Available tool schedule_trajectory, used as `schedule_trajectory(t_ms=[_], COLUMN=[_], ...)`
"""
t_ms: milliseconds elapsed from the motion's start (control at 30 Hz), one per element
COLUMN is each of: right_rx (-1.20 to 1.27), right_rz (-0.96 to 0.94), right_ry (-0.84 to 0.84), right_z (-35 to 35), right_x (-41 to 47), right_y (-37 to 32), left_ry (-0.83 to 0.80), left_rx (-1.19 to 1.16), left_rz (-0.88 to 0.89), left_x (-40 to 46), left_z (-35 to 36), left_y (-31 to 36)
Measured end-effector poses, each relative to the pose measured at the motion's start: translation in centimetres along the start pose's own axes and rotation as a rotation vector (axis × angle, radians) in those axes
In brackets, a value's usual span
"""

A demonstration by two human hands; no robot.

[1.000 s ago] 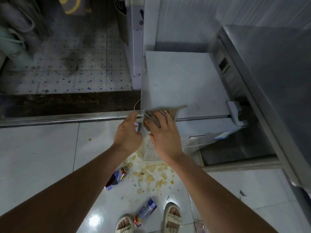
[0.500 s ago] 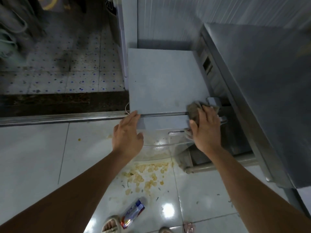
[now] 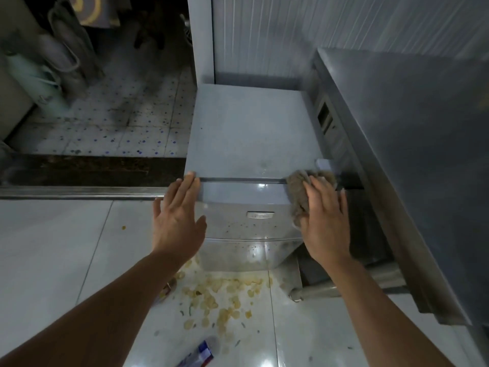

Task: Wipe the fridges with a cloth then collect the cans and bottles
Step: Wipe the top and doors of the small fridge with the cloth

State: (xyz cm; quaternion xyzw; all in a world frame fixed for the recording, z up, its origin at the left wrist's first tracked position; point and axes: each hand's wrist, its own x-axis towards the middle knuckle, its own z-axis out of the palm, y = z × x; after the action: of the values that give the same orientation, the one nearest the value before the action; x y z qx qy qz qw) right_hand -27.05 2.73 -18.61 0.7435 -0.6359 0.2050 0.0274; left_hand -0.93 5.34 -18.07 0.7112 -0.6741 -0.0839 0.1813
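A small grey-white fridge [image 3: 246, 133] stands against the wall, seen from above. My right hand [image 3: 324, 221] presses a crumpled brown cloth [image 3: 299, 192] with straight fingers against the top right front corner of the fridge door. My left hand [image 3: 178, 215] lies flat with straight fingers on the door's top left corner, fingertips at the top edge. A blue and red can [image 3: 198, 354] lies on the white floor tiles near my feet, partly blurred.
A large stainless steel cabinet [image 3: 412, 154] stands close on the right of the fridge. Spilled chips [image 3: 219, 300] litter the floor in front of the fridge. A metal door track [image 3: 79, 193] crosses the floor at left, with speckled tiles and bags beyond.
My right hand has slid the cloth from the fridge's left front edge to its right front corner and a little down the door. My left hand stayed at the left corner, now flatter.
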Motion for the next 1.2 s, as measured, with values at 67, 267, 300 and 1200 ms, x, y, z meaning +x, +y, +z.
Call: schedule_trajectory(t_ms=[67,267,300,1200], right_rx=[0.005,0.149,0.158,0.202], right_rz=[-0.009,0.026,0.029,-0.086], right_ry=[0.071,0.391,0.415,0.829], right_z=[0.9,4.4,4.6,9.7], right_x=[0.1,-0.2,-0.2,-1.4], right_y=[0.5,-0.1,-0.1,5.0], left_ry=[0.083,0.349,0.390,0.884], left_rx=[-0.007,-0.115,-0.144,-0.399], left_rz=[0.069,0.196,0.210,0.461], left_x=[0.0,0.2,0.3,2.8], left_z=[0.4,3.2,3.7,9.1], left_y=[-0.6,-1.8,-1.8,-3.2])
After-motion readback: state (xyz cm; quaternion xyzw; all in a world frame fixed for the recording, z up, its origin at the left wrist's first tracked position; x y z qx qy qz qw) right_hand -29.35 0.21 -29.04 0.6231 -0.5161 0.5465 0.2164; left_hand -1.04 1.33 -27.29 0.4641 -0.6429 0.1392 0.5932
